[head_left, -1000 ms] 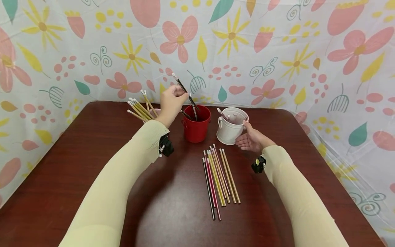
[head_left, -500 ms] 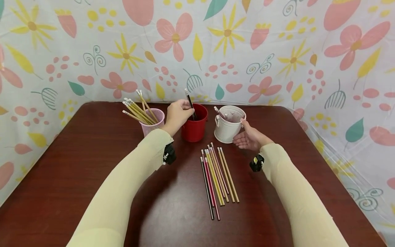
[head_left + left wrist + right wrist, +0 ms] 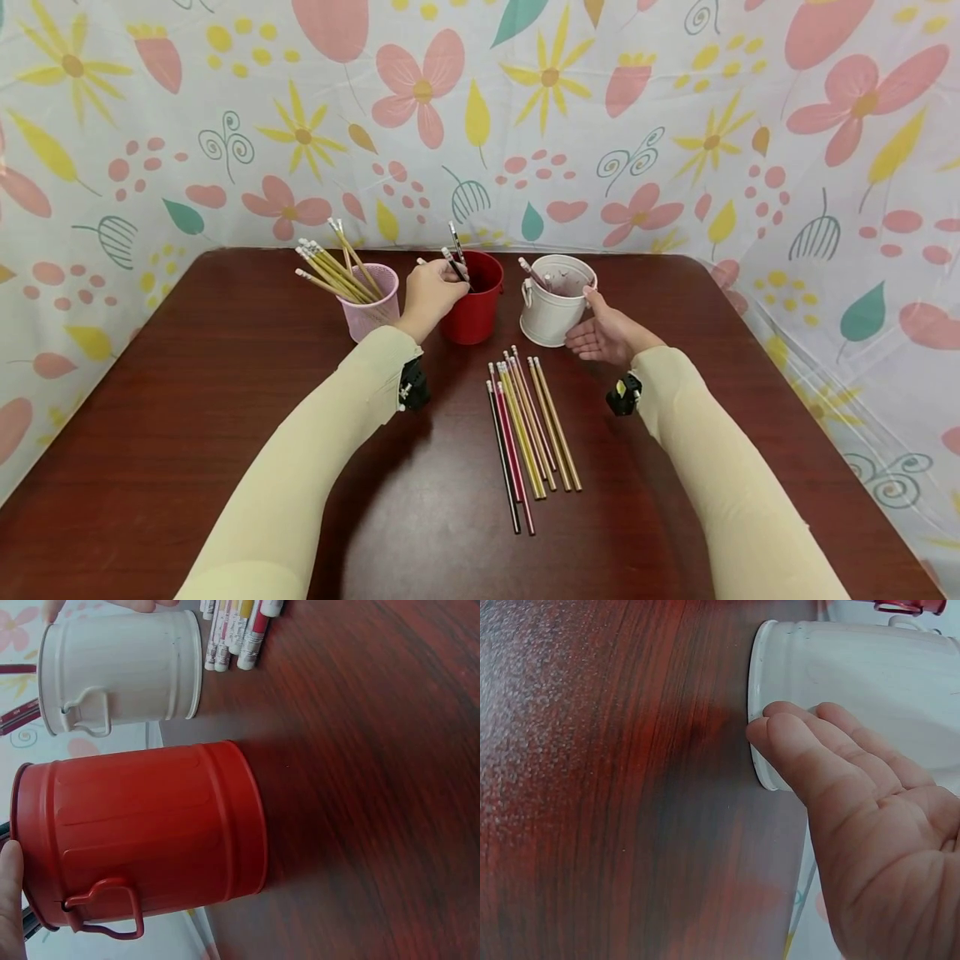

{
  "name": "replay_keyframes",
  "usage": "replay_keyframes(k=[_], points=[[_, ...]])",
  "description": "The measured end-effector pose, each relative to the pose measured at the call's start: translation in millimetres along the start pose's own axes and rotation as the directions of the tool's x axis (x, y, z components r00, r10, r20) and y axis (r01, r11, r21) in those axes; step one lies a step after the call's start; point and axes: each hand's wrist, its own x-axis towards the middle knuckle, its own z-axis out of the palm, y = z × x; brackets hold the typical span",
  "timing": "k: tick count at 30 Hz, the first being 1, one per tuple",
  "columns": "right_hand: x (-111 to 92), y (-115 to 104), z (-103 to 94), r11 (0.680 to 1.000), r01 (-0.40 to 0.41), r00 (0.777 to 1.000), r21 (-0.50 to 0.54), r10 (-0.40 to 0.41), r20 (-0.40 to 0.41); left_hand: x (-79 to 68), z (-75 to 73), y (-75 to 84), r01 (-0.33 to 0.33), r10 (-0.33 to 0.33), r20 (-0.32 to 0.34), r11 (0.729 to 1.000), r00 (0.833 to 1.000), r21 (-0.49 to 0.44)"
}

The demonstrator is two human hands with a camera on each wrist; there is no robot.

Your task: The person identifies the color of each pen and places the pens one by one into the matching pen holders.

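My left hand (image 3: 435, 292) is at the left rim of a red bucket (image 3: 472, 321). Its thumb and fingers pinch a black pencil (image 3: 453, 264) near the white eraser end, the rest hidden behind the hand and inside the bucket. Another dark pencil (image 3: 457, 243) stands up behind the fingers. Right of the red bucket is a white bucket (image 3: 546, 321) with a few pinkish pencils (image 3: 528, 268) in it. My right hand (image 3: 611, 331) rests against this bucket's right side, thumb at the rim. In the right wrist view its fingers (image 3: 832, 754) lie straight along the white wall.
A pink mesh cup (image 3: 367, 315) holding several gold pencils (image 3: 330, 268) stands left of the red bucket. Several loose pencils (image 3: 528, 433), black, red, gold and pink, lie side by side on the dark wooden table (image 3: 187, 400). A flowered cloth (image 3: 525, 125) hangs behind.
My left hand has come down and slightly right to the red bucket, lowering the black pencil into it. The right hand has stayed at the white bucket. The head view has shifted slightly.
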Motion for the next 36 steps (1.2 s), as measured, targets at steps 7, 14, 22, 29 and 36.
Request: replay_keyframes(k=[7,14,22,29,36], points=[[-0.1,-0.2,1.3,1.0,-0.001,1.0,-0.009,0.001,0.005,0.4,-2.0,-0.3,0.021,-0.022,0.006,1.0,1.0,0.019],[2.8,-0.4,1.4,1.0,-0.003,1.0,0.003,0.003,0.006,-0.3,-7.0,-6.9,0.003,-0.004,-0.024,0.998,1.0,-0.065],[5.2,-1.7,-0.7,1.0,-0.012,1.0,0.0,0.012,0.007,-4.4,-12.6,-12.7,0.034,-0.04,-0.03,0.985,0.999,-0.167],[6.3,-0.2,0.3,1.0,-0.016,1.0,0.004,0.016,0.015,-10.9,-5.2,-24.5,0.091,-0.085,0.039,0.984,0.996,-0.155],[4.2,1.8,0.9,1.0,-0.018,1.0,0.0,0.018,0.016,-32.3,18.8,-32.0,0.142,-0.234,0.522,0.967,0.821,0.21]])
